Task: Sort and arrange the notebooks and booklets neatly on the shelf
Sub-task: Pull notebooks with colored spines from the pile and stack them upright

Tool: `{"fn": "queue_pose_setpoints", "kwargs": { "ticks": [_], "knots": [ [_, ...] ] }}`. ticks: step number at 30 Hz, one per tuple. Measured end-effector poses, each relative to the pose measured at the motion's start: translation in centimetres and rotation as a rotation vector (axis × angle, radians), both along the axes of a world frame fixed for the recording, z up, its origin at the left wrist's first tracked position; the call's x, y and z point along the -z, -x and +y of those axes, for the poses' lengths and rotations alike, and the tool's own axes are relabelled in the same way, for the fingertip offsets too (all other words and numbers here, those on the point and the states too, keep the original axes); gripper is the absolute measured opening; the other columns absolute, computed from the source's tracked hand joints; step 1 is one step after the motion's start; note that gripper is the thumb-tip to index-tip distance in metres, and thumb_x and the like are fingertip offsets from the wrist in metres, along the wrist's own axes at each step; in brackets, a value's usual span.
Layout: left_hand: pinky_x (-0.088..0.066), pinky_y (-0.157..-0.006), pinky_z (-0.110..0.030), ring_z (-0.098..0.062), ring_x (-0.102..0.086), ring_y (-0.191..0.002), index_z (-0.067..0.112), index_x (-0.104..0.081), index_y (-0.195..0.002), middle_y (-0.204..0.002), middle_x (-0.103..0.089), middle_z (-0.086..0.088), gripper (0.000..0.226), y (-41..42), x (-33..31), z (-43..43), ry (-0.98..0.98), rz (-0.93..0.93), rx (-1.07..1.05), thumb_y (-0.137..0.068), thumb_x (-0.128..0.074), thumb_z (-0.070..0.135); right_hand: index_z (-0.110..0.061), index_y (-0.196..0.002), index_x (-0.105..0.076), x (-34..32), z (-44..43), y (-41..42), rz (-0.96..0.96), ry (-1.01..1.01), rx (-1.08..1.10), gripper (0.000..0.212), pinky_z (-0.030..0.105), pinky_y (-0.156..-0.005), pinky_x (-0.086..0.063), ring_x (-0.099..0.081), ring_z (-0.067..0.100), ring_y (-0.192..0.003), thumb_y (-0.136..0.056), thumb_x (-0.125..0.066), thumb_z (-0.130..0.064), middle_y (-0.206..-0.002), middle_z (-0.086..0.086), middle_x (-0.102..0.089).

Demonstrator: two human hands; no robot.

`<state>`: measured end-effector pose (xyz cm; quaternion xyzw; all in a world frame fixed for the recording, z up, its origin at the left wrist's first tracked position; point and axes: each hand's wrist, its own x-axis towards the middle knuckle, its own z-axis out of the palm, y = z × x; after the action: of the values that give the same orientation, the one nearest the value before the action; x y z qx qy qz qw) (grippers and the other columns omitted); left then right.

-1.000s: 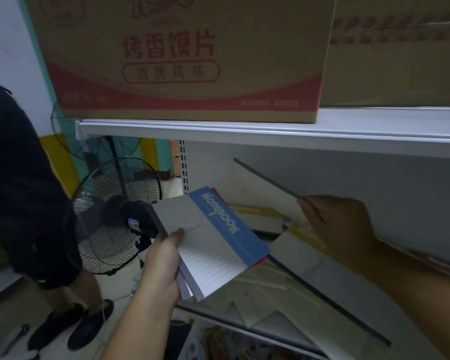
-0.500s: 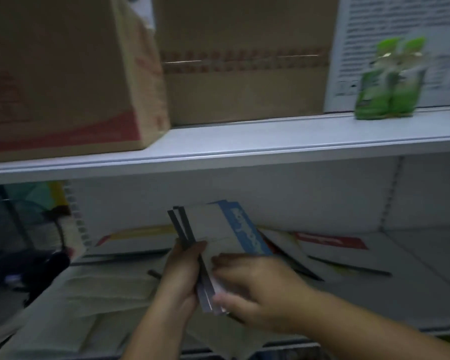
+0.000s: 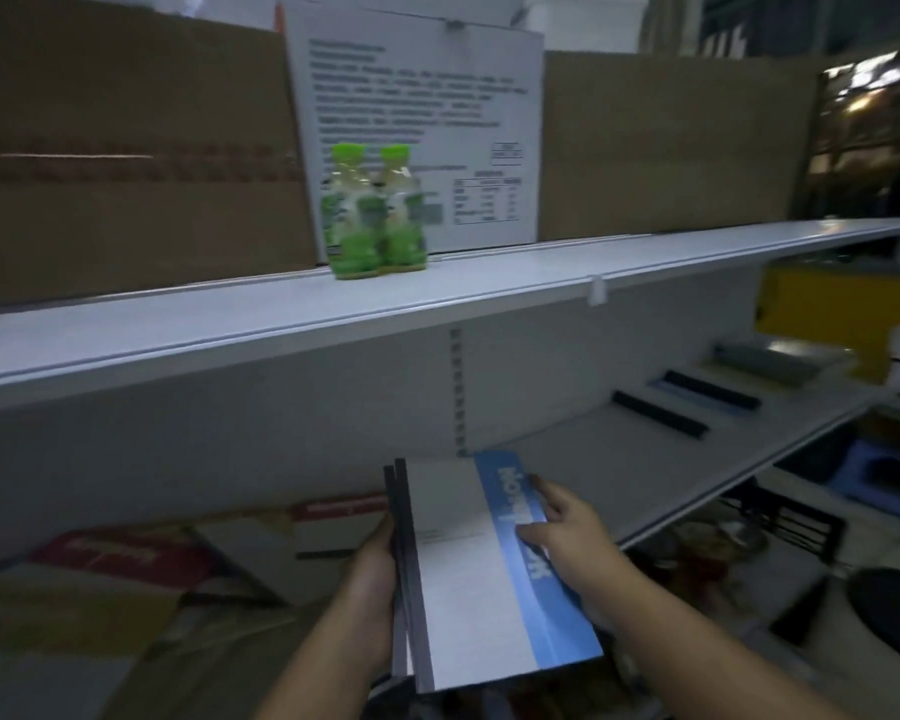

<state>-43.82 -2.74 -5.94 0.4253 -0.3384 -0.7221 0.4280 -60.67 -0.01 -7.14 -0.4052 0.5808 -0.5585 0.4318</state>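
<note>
A small stack of notebooks, grey-white cover with a blue band on top, is held in front of the lower shelf. My left hand grips the stack's dark spine edge from the left. My right hand holds the blue right edge, fingers lying on the cover. Loose booklets with red and yellow covers lie jumbled on the shelf's left part. Further right, dark-spined notebooks lie in a row on the shelf.
The upper shelf carries two green bottles, a white printed carton and brown cardboard boxes. A blue stool and a dark round object stand on the floor at right.
The view has swung right along the shelf. My right hand let go of the thin booklet and took hold of the notebook stack, which both hands now carry rightward.
</note>
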Motion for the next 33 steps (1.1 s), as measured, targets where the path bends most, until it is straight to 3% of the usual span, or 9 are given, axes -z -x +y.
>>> {"fn": "queue_pose_setpoints", "kwargs": {
  "ticks": [4,8,11,14,17,22,26,29,33],
  "knots": [
    [-0.046,-0.047,-0.030,-0.029,-0.065,-0.053,0.000,-0.066,-0.109,-0.061,-0.069,-0.015,0.052,6.5,0.3,1.5,-0.023,0.005,0.099,-0.095,-0.042,0.044,-0.013,-0.138,-0.043,0.7,1.9,5.6,-0.055,-0.033,0.061,0.055,0.034,-0.072,-0.054,-0.066,0.011,-0.078,-0.091,-0.042,0.015,-0.093,-0.015,-0.063],
    [-0.044,-0.053,-0.034,-0.027,-0.066,-0.045,0.002,-0.069,-0.100,-0.060,-0.070,-0.017,0.055,13.0,0.0,2.0,-0.052,0.083,0.242,-0.093,-0.038,0.047,-0.014,-0.143,-0.036,1.5,2.3,11.5,-0.100,-0.149,0.105,0.057,0.039,-0.087,-0.049,-0.050,0.033,-0.123,-0.093,-0.039,0.014,-0.122,0.006,-0.058],
    [-0.045,-0.056,-0.036,-0.031,-0.068,-0.056,0.003,-0.073,-0.087,-0.062,-0.070,-0.017,0.059,17.0,1.4,0.3,-0.059,0.074,0.323,-0.092,-0.037,0.050,-0.022,-0.133,-0.046,2.7,1.7,15.9,-0.127,-0.234,0.144,0.056,0.042,-0.076,-0.048,-0.061,0.045,-0.101,-0.091,-0.037,0.012,-0.106,0.018,-0.064],
    [-0.050,-0.069,-0.037,-0.032,-0.066,-0.080,0.003,-0.070,-0.096,-0.076,-0.073,-0.016,0.048,21.3,2.8,-2.5,-0.046,-0.064,0.234,-0.093,-0.049,0.046,-0.027,-0.124,-0.048,3.1,0.4,20.0,-0.162,-0.248,0.245,0.055,0.036,-0.066,-0.049,-0.062,0.034,-0.072,-0.089,-0.039,0.013,-0.092,0.016,-0.065],
    [-0.051,-0.077,-0.036,-0.027,-0.063,-0.082,-0.003,-0.067,-0.103,-0.087,-0.068,-0.013,0.030,25.8,4.9,-5.8,0.085,-0.200,0.217,-0.083,-0.063,0.019,-0.020,-0.137,-0.042,3.5,-1.7,23.9,-0.148,-0.256,0.365,0.057,0.038,-0.068,-0.050,-0.062,0.034,-0.084,-0.087,-0.045,0.009,-0.113,0.017,-0.060],
    [-0.037,-0.058,-0.024,-0.013,-0.051,-0.072,0.006,-0.058,-0.099,-0.078,-0.057,-0.001,0.015,32.6,5.1,-8.9,0.168,-0.220,0.300,-0.093,-0.048,-0.003,-0.012,-0.128,-0.053,4.0,-4.1,30.1,-0.049,-0.251,0.472,0.052,0.033,-0.074,-0.051,-0.062,0.027,-0.094,-0.080,-0.048,0.008,-0.108,0.010,-0.064],
    [-0.046,-0.075,-0.033,-0.029,-0.057,-0.086,0.008,-0.060,-0.108,-0.096,-0.062,-0.013,0.017,38.4,6.3,-12.1,0.157,-0.240,0.268,-0.094,-0.050,0.007,-0.017,-0.132,-0.051,4.2,-5.1,34.7,0.040,-0.279,0.467,0.054,0.034,-0.071,-0.055,-0.066,0.027,-0.089,-0.082,-0.050,0.003,-0.111,0.006,-0.064],
    [-0.045,-0.085,-0.042,-0.033,-0.056,-0.097,0.011,-0.052,-0.123,-0.108,-0.058,-0.016,0.028,42.8,6.9,-13.6,0.134,-0.256,0.250,-0.096,-0.048,0.010,-0.012,-0.135,-0.045,4.3,-6.2,38.5,0.136,-0.319,0.408,0.052,0.021,-0.054,-0.046,-0.062,0.018,-0.080,-0.086,-0.051,0.005,-0.108,0.003,-0.059],
    [-0.045,-0.072,-0.031,-0.029,-0.055,-0.080,0.010,-0.054,-0.114,-0.090,-0.058,-0.013,0.020,47.9,7.0,-16.5,0.136,-0.294,0.247,-0.095,-0.049,0.007,-0.008,-0.134,-0.046,4.3,-9.8,44.9,0.316,-0.324,0.405,0.048,0.019,-0.057,-0.043,-0.054,0.020,-0.095,-0.087,-0.053,0.001,-0.121,0.009,-0.055]
  ]
}}
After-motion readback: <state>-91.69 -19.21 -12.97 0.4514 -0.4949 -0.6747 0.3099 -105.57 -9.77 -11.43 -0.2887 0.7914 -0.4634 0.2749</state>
